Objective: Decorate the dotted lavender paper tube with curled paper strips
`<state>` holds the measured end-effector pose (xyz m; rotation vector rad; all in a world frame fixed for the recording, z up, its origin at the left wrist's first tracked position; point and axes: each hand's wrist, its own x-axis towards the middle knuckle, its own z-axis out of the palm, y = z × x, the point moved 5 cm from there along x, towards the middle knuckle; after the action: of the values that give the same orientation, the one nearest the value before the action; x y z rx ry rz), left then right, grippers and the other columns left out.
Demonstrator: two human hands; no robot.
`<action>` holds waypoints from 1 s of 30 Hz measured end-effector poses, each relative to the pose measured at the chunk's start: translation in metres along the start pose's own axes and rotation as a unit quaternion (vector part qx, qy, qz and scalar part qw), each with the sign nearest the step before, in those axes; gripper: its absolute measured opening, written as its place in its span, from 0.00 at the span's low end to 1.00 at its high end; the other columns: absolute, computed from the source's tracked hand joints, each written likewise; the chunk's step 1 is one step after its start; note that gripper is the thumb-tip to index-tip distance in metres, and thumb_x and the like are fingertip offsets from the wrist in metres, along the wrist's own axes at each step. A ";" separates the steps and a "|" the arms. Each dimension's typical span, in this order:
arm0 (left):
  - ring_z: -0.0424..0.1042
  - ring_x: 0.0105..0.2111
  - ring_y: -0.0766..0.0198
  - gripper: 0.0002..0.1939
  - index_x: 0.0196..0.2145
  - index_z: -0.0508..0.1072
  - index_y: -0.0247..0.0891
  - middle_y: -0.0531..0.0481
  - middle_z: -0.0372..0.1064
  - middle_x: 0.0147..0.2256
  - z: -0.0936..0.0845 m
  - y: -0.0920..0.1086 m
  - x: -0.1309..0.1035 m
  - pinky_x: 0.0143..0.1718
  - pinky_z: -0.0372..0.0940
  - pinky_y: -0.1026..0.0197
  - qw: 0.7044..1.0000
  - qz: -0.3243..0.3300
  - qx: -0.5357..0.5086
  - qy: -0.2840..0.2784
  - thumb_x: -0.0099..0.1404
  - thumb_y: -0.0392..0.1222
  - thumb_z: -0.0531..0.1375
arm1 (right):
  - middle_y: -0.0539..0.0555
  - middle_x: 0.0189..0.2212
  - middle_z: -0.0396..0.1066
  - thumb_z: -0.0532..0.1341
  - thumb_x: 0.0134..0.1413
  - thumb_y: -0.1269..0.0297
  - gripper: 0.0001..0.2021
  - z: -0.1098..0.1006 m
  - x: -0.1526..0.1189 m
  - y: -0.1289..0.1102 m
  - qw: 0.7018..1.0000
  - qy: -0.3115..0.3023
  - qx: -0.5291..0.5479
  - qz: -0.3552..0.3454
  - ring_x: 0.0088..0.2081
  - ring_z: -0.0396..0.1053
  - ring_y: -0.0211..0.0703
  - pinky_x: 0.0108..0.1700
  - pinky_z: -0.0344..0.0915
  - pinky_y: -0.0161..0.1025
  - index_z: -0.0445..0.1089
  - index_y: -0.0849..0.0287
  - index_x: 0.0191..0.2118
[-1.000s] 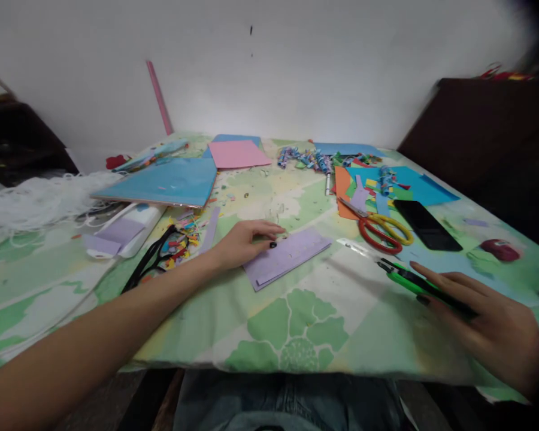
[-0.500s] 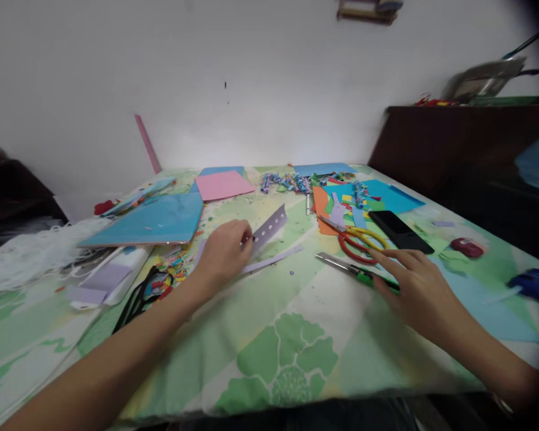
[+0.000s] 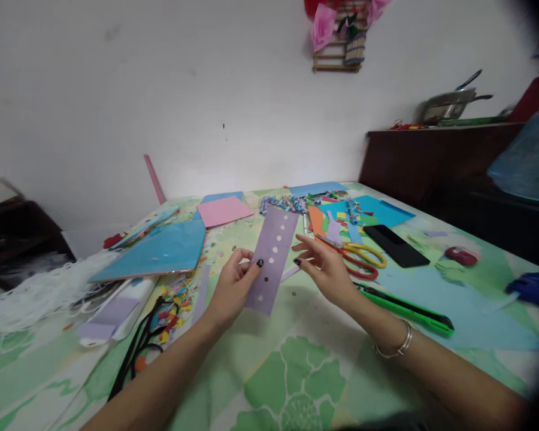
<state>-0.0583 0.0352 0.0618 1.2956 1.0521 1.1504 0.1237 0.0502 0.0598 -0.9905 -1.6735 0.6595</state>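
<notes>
A purple paper strip (image 3: 276,239) with a row of punched holes is pinched between the thumb and fingers of my left hand (image 3: 236,284), held tilted above the table. Just right of the strip, my right hand (image 3: 326,269) holds nothing, its fingers apart and slightly curled. Below and right of that hand lies a green utility knife (image 3: 406,308). Scissors with red and yellow handles (image 3: 362,263) rest beyond the right wrist. A thin purple offcut (image 3: 290,273) shows partly behind the strip.
A black phone (image 3: 397,245) lies right of the scissors. Blue board (image 3: 157,251) and pink paper (image 3: 224,211) lie at the back left. Colourful paper scraps (image 3: 179,305) are near my left forearm, beside white netting (image 3: 40,293). A dark cabinet (image 3: 404,158) stands at the right.
The punched purple strip has been raised and turned to face me in my left hand. My right hand has let go of the utility knife and moved left towards the strip.
</notes>
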 end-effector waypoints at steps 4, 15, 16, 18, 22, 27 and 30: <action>0.66 0.15 0.68 0.20 0.33 0.56 0.41 0.58 0.68 0.22 0.014 -0.020 -0.005 0.16 0.59 0.67 0.994 -0.048 -0.051 -0.083 0.53 0.51 0.64 | 0.60 0.54 0.61 0.64 0.48 0.62 0.34 0.003 -0.007 -0.001 0.997 0.024 0.074 -0.017 0.44 0.68 0.45 0.45 0.68 0.47 0.51 0.51 0.60; 0.64 0.13 0.70 0.22 0.39 0.62 0.39 0.51 0.69 0.27 0.046 -0.045 -0.017 0.13 0.56 0.68 0.963 -0.063 -0.150 -0.217 0.56 0.57 0.61 | 0.57 0.39 0.74 0.60 0.53 0.63 0.20 0.022 -0.021 -0.006 0.920 -0.007 0.358 0.162 0.37 0.73 0.47 0.39 0.70 0.48 0.58 0.56 0.51; 0.65 0.14 0.70 0.22 0.39 0.62 0.38 0.51 0.69 0.29 0.048 -0.044 -0.018 0.14 0.57 0.68 0.961 -0.060 -0.149 -0.227 0.55 0.55 0.63 | 0.57 0.39 0.75 0.59 0.53 0.63 0.19 0.021 -0.022 -0.006 0.915 -0.003 0.367 0.167 0.38 0.73 0.47 0.37 0.70 0.47 0.58 0.56 0.51; 0.67 0.16 0.70 0.19 0.40 0.63 0.38 0.50 0.69 0.30 0.049 -0.043 -0.020 0.16 0.59 0.68 0.959 -0.062 -0.150 -0.233 0.56 0.50 0.63 | 0.57 0.38 0.75 0.59 0.52 0.64 0.19 0.021 -0.023 -0.006 0.907 -0.006 0.384 0.173 0.39 0.73 0.49 0.36 0.70 0.46 0.58 0.56 0.50; 0.71 0.20 0.67 0.14 0.40 0.63 0.38 0.49 0.71 0.31 0.050 -0.047 -0.020 0.21 0.63 0.67 0.957 -0.081 -0.170 -0.222 0.60 0.45 0.61 | 0.56 0.38 0.75 0.60 0.52 0.65 0.19 0.017 -0.023 -0.011 0.893 -0.042 0.420 0.157 0.39 0.74 0.47 0.42 0.69 0.48 0.60 0.56 0.50; 0.69 0.18 0.69 0.12 0.39 0.64 0.37 0.50 0.70 0.27 0.050 -0.049 -0.019 0.20 0.61 0.69 0.951 -0.097 -0.190 -0.223 0.60 0.44 0.61 | 0.57 0.40 0.74 0.65 0.46 0.68 0.16 0.010 -0.021 -0.015 0.877 -0.116 0.451 0.122 0.42 0.72 0.45 0.51 0.64 0.49 0.68 0.59 0.44; 0.66 0.16 0.71 0.14 0.40 0.64 0.36 0.52 0.68 0.25 0.050 -0.049 -0.021 0.17 0.57 0.70 0.953 -0.097 -0.179 -0.225 0.60 0.46 0.60 | 0.56 0.37 0.76 0.68 0.43 0.69 0.15 0.008 -0.019 -0.010 0.872 -0.111 0.460 0.125 0.40 0.73 0.44 0.47 0.66 0.46 0.70 0.60 0.40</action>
<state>-0.0107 0.0100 0.0131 1.0669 0.5853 0.7970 0.1155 0.0290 0.0559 -0.4254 -1.1638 1.6012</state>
